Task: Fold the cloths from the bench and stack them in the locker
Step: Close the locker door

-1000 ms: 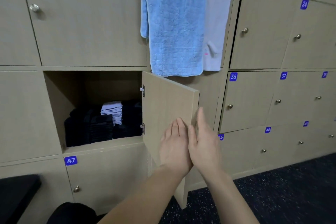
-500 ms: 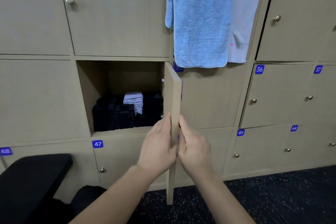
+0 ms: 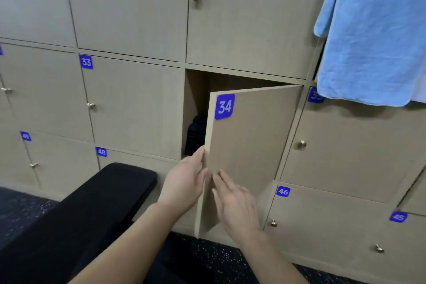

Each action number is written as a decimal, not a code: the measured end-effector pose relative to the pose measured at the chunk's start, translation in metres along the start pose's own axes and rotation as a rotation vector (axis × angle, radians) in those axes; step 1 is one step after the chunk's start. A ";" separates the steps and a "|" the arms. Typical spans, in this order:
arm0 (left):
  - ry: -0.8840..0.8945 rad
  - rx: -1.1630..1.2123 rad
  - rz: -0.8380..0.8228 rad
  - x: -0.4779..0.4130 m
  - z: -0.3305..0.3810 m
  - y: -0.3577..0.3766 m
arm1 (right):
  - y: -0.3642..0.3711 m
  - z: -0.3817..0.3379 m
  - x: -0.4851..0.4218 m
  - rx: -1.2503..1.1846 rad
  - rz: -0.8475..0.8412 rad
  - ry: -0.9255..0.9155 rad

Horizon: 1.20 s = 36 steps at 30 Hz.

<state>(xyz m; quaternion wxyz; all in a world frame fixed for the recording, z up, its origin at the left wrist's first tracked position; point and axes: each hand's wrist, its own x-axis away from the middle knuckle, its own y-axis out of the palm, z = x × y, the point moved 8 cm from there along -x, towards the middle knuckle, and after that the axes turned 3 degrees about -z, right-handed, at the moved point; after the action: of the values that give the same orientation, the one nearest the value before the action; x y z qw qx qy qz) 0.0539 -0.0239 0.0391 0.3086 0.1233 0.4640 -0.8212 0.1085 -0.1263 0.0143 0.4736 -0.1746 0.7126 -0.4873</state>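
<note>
Head view: locker door (image 3: 249,140) is hiding most dark cloths (image 3: 196,136) inside; left hand (image 3: 184,182) and right hand (image 3: 235,205) are touching it, fingers straight.

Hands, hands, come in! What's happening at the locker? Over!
Left hand at free edge of locker door 34, right hand flat on its front. Door ajar, dark folded cloths inside. Black bench apart, to the left.

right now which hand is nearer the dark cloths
Left. The left hand is at the free edge of the door, just below the cloths; the right hand lies flat on its face, lower and farther right.
</note>
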 end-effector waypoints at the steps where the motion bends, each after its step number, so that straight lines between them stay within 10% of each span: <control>1: -0.034 -0.013 -0.006 -0.003 -0.012 -0.002 | 0.009 -0.005 -0.010 0.002 -0.030 -0.015; 36: -0.281 -0.400 -0.170 -0.096 -0.188 0.007 | 0.162 0.017 -0.270 0.318 -0.473 -0.104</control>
<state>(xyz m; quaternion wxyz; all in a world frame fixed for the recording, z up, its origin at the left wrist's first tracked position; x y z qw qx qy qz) 0.1173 0.1687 -0.0204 0.3180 -0.0951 0.5784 -0.7452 0.2893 0.1316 0.0098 0.4042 -0.2841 0.5416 -0.6802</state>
